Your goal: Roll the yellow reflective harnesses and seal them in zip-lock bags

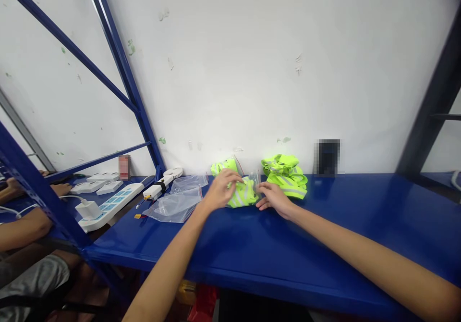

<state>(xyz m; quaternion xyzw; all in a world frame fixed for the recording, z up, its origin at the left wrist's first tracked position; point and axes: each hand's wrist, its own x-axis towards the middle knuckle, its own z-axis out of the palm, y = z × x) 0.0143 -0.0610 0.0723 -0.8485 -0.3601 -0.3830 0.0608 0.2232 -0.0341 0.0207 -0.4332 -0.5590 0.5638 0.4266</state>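
Observation:
A clear zip bag [255,178] with a folded neon-yellow reflective vest [242,196] in it lies in front of me on the blue table. My left hand [220,190] is over the bag's left side, its fingers curled and pinched near the top edge. At the right edge of the bag, my right hand [275,198] pinches the plastic between thumb and fingers. Behind my left hand is another bagged yellow vest [223,167]. A loose heap of yellow reflective vests [286,178] sits just beyond my right hand.
Flat clear zip bags [176,204] lie to the left, beside a white handheld fan [158,187] and a yellow connector [138,216]. A white power strip [113,206] stands past the blue frame post [124,67], near another person's arm [27,228]. A dark pixelated object [327,157] leans on the wall.

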